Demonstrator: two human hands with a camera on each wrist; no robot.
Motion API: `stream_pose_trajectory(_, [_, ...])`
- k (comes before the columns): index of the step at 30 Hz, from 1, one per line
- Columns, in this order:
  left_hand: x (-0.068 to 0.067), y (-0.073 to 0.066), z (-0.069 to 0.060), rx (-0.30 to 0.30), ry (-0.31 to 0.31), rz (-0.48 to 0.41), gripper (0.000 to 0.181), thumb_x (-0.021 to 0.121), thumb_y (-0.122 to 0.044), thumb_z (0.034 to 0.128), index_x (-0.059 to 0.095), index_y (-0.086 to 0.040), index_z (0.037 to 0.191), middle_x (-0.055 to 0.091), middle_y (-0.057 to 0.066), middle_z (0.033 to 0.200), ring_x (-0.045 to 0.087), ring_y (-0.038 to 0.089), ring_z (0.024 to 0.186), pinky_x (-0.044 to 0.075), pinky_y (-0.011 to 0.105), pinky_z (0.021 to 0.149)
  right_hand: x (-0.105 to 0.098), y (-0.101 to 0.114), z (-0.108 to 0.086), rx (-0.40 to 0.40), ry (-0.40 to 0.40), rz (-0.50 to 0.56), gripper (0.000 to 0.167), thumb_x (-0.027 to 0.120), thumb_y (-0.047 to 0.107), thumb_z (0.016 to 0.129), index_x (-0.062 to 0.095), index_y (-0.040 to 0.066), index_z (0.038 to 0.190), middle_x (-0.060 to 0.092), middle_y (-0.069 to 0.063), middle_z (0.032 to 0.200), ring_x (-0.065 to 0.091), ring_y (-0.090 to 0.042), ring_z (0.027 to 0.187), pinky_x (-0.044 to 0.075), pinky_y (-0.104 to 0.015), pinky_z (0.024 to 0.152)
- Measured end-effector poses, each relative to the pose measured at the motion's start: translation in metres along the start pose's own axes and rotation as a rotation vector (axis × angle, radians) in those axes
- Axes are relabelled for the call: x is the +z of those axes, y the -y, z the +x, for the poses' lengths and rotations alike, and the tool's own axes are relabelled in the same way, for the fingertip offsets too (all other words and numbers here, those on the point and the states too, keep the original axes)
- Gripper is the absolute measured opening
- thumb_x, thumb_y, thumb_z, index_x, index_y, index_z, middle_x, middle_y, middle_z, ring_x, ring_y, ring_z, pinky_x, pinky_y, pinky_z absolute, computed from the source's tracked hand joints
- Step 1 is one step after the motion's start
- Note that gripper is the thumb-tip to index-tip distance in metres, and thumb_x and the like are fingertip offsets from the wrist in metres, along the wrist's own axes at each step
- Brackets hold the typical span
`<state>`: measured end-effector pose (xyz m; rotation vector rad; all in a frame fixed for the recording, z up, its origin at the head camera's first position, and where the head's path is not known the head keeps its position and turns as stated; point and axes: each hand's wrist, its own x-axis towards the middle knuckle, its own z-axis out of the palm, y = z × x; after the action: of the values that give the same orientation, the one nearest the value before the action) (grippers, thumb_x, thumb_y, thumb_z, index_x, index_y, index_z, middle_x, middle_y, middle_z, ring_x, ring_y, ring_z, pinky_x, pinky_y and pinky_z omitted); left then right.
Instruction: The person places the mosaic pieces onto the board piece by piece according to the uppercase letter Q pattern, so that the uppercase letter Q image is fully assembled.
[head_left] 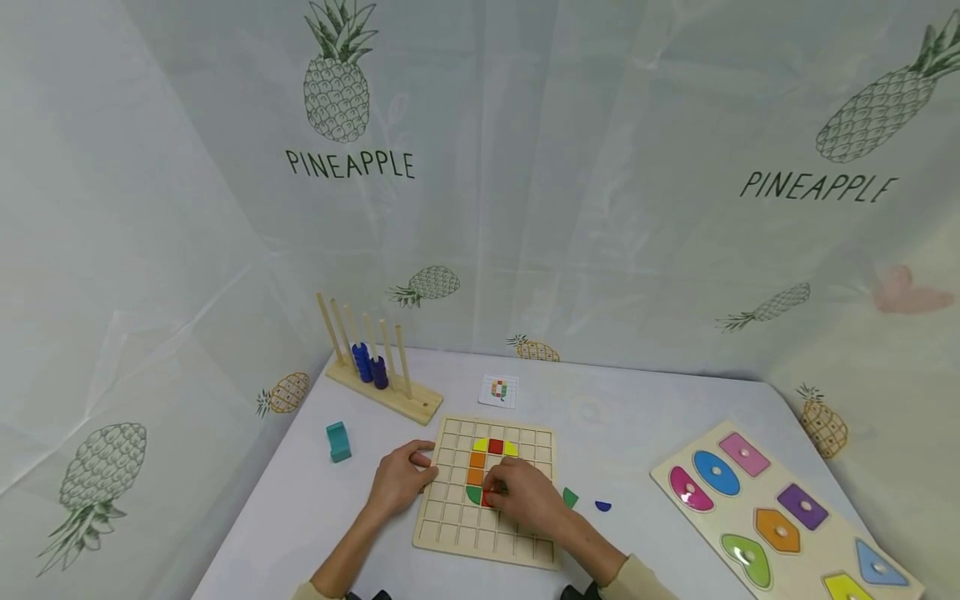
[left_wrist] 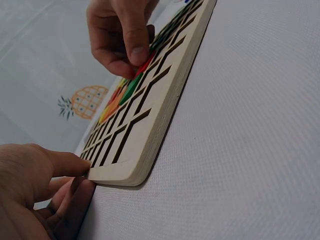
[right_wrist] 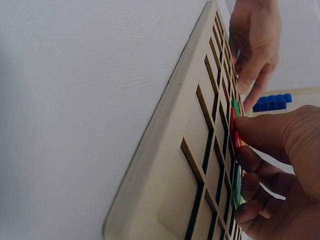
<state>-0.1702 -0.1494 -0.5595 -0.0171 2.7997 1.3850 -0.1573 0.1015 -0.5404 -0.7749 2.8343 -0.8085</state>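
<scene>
A wooden grid board lies on the table, with yellow, red, orange and green tiles set in its cells. My left hand holds the board's left edge; in the left wrist view its thumb rests on the rim with other fingers curled at the side. Above the board's middle, my right hand pinches a red square tile down at a cell beside the green quarter-round tile. Its fingers partly cover that red tile. Another green piece shows under the curled fingers.
Right of the board lie a loose green tile and a blue half-round tile. A pattern card lies behind it. Peg stand and teal block stand left. A knobbed shape puzzle occupies the right side.
</scene>
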Motion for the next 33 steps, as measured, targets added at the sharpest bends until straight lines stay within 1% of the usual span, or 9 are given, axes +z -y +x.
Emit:
stream_pose_trajectory(6, [0.000,0.001,-0.001,-0.008,0.000,-0.004,0.041,0.080,-0.015,0.0822,0.070,-0.010,0.121,0.067,-0.002,0.083,0.060,0.009,0.062,0.047,0.027,0.057,0.000,0.000,0.000,-0.001,0.001,-0.019,0.004,0.077,0.023,0.089,0.075,0.023,0.092,0.057,0.017,0.084,0.049,-0.001,0.076,0.049,-0.024,0.072])
stream_pose_trajectory(14, [0.000,0.001,0.000,-0.004,0.003,-0.018,0.041,0.079,-0.014,0.0823,0.070,-0.009,0.122,0.067,-0.001,0.083,0.060,0.010,0.060,0.048,0.026,0.055,0.000,0.001,0.000,-0.004,-0.007,-0.023,0.004,0.076,0.023,0.090,0.074,0.023,0.093,0.057,0.017,0.085,0.050,-0.001,0.078,0.050,-0.025,0.075])
stream_pose_trajectory(23, [-0.001,0.002,0.000,-0.003,0.000,-0.020,0.040,0.079,-0.015,0.0824,0.070,-0.009,0.121,0.067,-0.001,0.084,0.060,0.010,0.059,0.048,0.026,0.055,-0.002,0.001,-0.002,-0.016,-0.025,-0.035,0.004,0.075,0.025,0.091,0.074,0.022,0.093,0.057,0.016,0.086,0.049,-0.002,0.078,0.049,-0.025,0.074])
stream_pose_trajectory(26, [-0.001,0.002,0.000,-0.002,0.000,-0.023,0.040,0.079,-0.014,0.0824,0.070,-0.009,0.121,0.067,-0.001,0.084,0.061,0.010,0.059,0.048,0.026,0.055,-0.006,-0.001,-0.004,-0.008,-0.025,0.009,0.006,0.073,0.028,0.093,0.074,0.022,0.092,0.058,0.016,0.088,0.050,-0.002,0.079,0.049,-0.025,0.074])
stream_pose_trajectory(29, [-0.001,0.002,0.000,0.005,0.003,-0.025,0.040,0.079,-0.014,0.0825,0.070,-0.009,0.122,0.068,-0.001,0.085,0.060,0.009,0.060,0.049,0.026,0.056,-0.014,-0.007,-0.009,0.008,-0.010,0.070,0.007,0.071,0.030,0.094,0.073,0.023,0.092,0.058,0.017,0.088,0.051,-0.002,0.076,0.048,-0.023,0.070])
stream_pose_trajectory(33, [-0.002,0.002,0.001,0.008,0.010,-0.027,0.041,0.079,-0.014,0.0829,0.069,-0.008,0.122,0.068,0.000,0.085,0.060,0.009,0.061,0.049,0.026,0.056,-0.026,-0.023,-0.020,0.018,0.004,0.111,0.004,0.071,0.029,0.094,0.072,0.025,0.094,0.056,0.018,0.085,0.050,-0.001,0.072,0.045,-0.021,0.064])
